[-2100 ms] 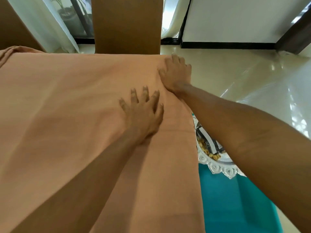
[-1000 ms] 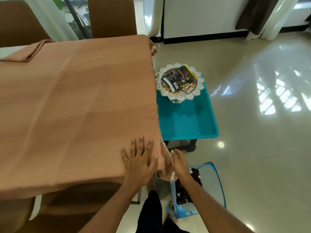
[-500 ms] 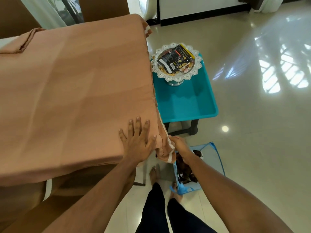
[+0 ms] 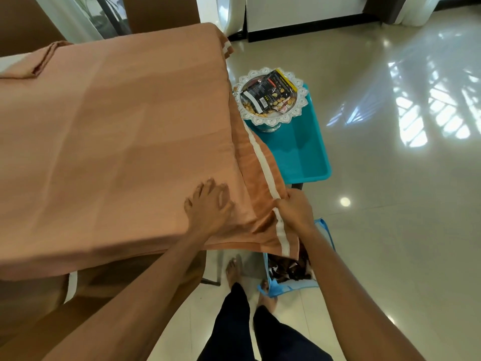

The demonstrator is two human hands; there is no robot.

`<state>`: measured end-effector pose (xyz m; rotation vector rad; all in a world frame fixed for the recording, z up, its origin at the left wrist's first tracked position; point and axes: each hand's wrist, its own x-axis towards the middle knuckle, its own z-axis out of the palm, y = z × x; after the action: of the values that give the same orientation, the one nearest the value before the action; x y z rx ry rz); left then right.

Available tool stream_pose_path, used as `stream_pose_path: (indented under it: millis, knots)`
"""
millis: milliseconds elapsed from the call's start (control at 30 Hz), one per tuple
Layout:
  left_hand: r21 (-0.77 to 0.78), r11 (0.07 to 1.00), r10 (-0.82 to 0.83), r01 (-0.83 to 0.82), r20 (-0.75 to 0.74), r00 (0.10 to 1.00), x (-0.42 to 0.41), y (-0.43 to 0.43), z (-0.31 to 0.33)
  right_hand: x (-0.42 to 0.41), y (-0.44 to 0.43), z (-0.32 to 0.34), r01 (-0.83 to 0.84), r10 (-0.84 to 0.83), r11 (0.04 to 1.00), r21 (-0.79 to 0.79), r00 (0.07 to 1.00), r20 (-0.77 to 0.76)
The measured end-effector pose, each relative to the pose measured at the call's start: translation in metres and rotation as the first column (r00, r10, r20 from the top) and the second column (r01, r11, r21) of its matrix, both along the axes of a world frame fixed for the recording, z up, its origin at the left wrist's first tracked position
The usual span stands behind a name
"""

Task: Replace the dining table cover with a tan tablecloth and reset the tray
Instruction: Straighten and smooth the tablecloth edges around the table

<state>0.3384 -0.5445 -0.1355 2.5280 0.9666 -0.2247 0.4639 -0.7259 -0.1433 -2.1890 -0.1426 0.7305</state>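
Tablecloth: tan tablecloth (image 4: pixel 117 142) spread over the table top, far-left part folded back.
Left hand: left hand (image 4: pixel 210 207) pressed on the cloth at the near right corner, fingers curled, gripping nothing.
Right hand: right hand (image 4: pixel 295 211) clenched on the cloth's white-striped hem off the right edge.
Tray: silver tray (image 4: pixel 270 100) holding snack packets, on a teal stool (image 4: pixel 302 152) beside the right edge.

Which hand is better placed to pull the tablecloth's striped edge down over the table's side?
The right hand, probably. It already pinches the tan tablecloth at its white-striped hem, off the table's edge. The left hand lies flat on top, better placed to hold the cloth steady.
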Motion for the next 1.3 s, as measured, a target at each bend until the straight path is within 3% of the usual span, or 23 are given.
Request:
stream_pose_path:
  millis: [67,133,167,233,300,400,500,600,700,767,833,967,1067,1133,1233,1300]
  knots:
    - [-0.17,0.974,0.174,-0.149,0.141,0.975,0.01,0.0,0.02,-0.002,0.012,0.035,-0.139,0.138,0.99,0.016,0.987,0.077]
    - [-0.48,0.824,0.428,-0.3,0.182,0.885,0.024,0.002,0.042,-0.007,0.035,0.067,-0.282,0.275,0.959,0.021,0.947,0.168]
    - [-0.62,0.702,0.537,-0.349,0.14,0.832,0.031,0.003,0.053,-0.012,0.048,0.081,-0.347,0.334,0.938,0.015,0.915,0.228]
    - [-0.78,0.486,0.601,-0.395,-0.031,0.799,0.038,0.008,0.075,-0.025,0.073,0.104,-0.439,0.407,0.898,0.034,0.857,0.317]
    - [-0.824,0.387,0.541,-0.414,-0.161,0.825,0.039,0.017,0.095,-0.039,0.092,0.12,-0.491,0.432,0.868,0.08,0.824,0.368]
    - [-0.817,0.398,0.534,-0.416,-0.162,0.83,0.033,0.036,0.102,-0.054,0.107,0.12,-0.503,0.418,0.853,0.14,0.818,0.395]
    - [-0.756,0.476,0.642,-0.45,-0.051,0.765,0.027,0.049,0.106,-0.066,0.108,0.106,-0.395,0.44,0.778,0.489,0.898,0.026]
    - [-0.738,0.473,0.729,-0.482,0.021,0.684,0.02,0.063,0.104,-0.064,0.108,0.081,-0.189,0.33,0.757,0.626,0.937,-0.117]
    - [-0.715,0.479,0.774,-0.509,0.07,0.63,0.016,0.073,0.104,-0.053,0.108,0.05,-0.105,0.09,0.907,0.407,0.994,0.058]
    - [-0.731,0.48,0.794,-0.485,0.127,0.594,0.015,0.075,0.104,-0.048,0.112,0.03,-0.072,0.027,0.956,0.283,0.987,0.161]
    - [-0.767,0.477,0.795,-0.429,0.168,0.583,0.016,0.072,0.107,-0.045,0.115,0.014,-0.164,0.13,0.978,0.132,0.963,0.234]
    - [-0.681,0.555,0.656,-0.478,0.005,0.755,0.012,0.077,0.104,-0.057,0.113,-0.015,-0.394,0.407,0.913,-0.102,0.892,0.195]
    - [-0.673,0.549,0.634,-0.495,-0.05,0.771,0.011,0.091,0.109,-0.066,0.107,-0.023,-0.398,0.423,0.903,-0.163,0.889,0.173]
    - [-0.75,0.472,0.681,-0.463,-0.023,0.732,0.004,0.11,0.112,-0.071,0.111,-0.02,-0.381,0.421,0.899,-0.217,0.888,0.186]
    - [-0.913,0.21,0.763,-0.35,-0.07,0.642,-0.014,0.131,0.116,-0.072,0.114,-0.017,-0.337,0.41,0.89,-0.307,0.887,0.215]
    - [-0.94,0.153,0.757,-0.304,-0.086,0.648,-0.032,0.151,0.113,-0.078,0.127,-0.012,-0.277,0.383,0.895,-0.35,0.88,0.283]
